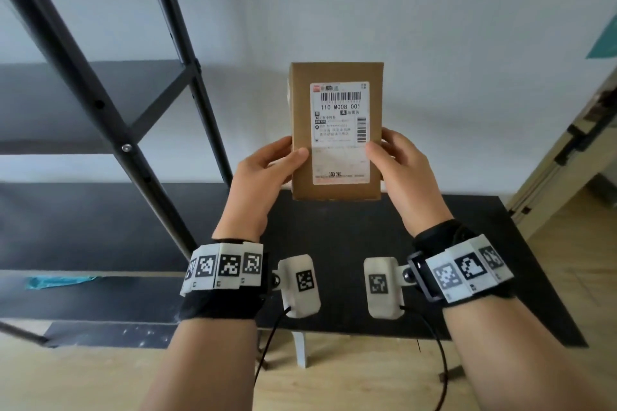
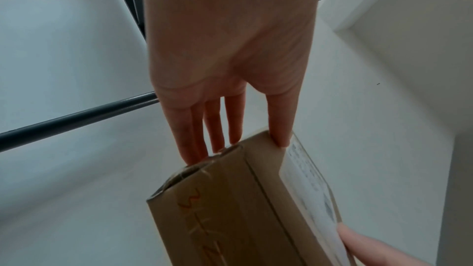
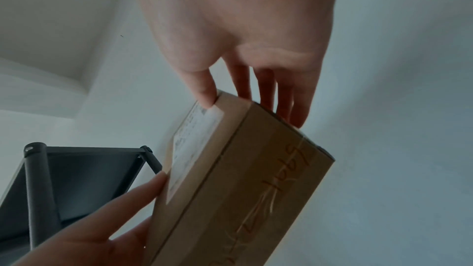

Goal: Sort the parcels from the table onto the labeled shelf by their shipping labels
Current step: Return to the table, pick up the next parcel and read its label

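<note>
A brown cardboard parcel [image 1: 302, 103] is held upright in the air above the black table [image 1: 474, 243]. Its white shipping label [image 1: 340, 130] faces me and reads "110 M008 001". My left hand [image 1: 272, 168] grips the parcel's lower left edge, thumb on the front and fingers behind. My right hand [image 1: 395, 158] grips the lower right edge the same way. The left wrist view shows the parcel [image 2: 217, 209] pinched by the left hand [image 2: 230, 48]. The right wrist view shows the parcel [image 3: 256, 179], with orange handwriting on its side, under the right hand [image 3: 243, 27].
A dark metal shelf [image 1: 100, 103] with several boards stands at the left, its slanted posts close to my left arm. A teal strip [image 1: 60, 281] lies on a lower board. A door frame [image 1: 567, 160] is at the right. A white wall is behind.
</note>
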